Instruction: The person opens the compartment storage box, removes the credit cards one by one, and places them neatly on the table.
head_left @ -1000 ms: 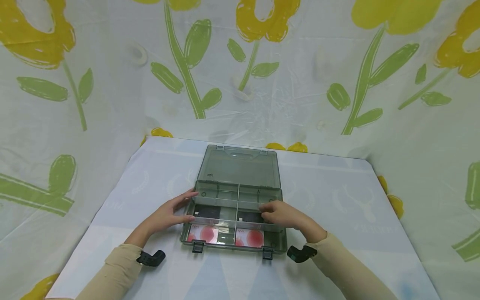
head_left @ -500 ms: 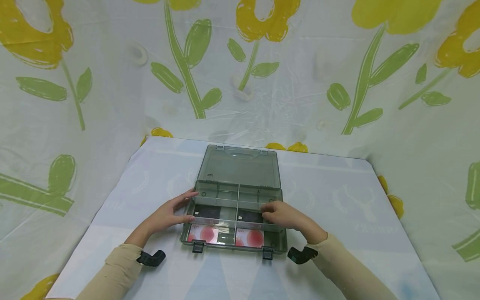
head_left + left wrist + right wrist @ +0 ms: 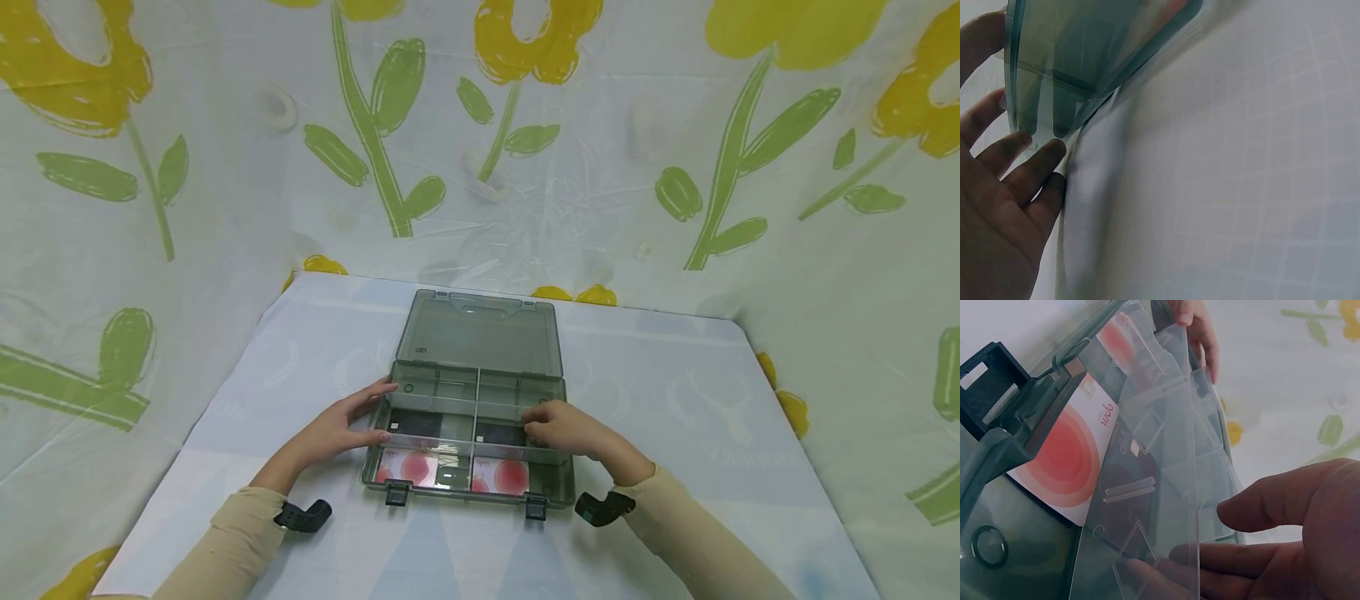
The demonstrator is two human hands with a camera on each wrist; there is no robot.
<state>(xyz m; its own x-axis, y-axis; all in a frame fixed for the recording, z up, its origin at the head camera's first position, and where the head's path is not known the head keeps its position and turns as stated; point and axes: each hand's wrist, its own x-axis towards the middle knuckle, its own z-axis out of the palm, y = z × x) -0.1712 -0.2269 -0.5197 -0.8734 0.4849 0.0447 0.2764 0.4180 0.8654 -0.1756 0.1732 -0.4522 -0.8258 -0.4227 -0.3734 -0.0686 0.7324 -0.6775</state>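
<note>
A translucent grey-green plastic case (image 3: 558, 492) lies opened on the table, divided into several compartments. My left hand (image 3: 333, 429) rests against its left side, fingers spread and thumb at the rim; in the left wrist view, fingertips touch the wall. My right hand (image 3: 562, 429) reaches into the middle right compartment, fingers at the right end of a dark card (image 3: 495, 433). The right wrist view shows those fingers behind a clear divider (image 3: 1175, 425), thumb apart from them. Another dark card (image 3: 416, 423) lies in the middle left compartment. White cards with red circles (image 3: 416, 468) occupy both front compartments.
The case's lid (image 3: 480, 337) is folded back flat behind it. Two black latches (image 3: 536, 507) hang at its front edge. Each sleeve carries a black wrist device (image 3: 302, 517). A flower-printed curtain (image 3: 585, 183) encloses the pale table (image 3: 660, 400).
</note>
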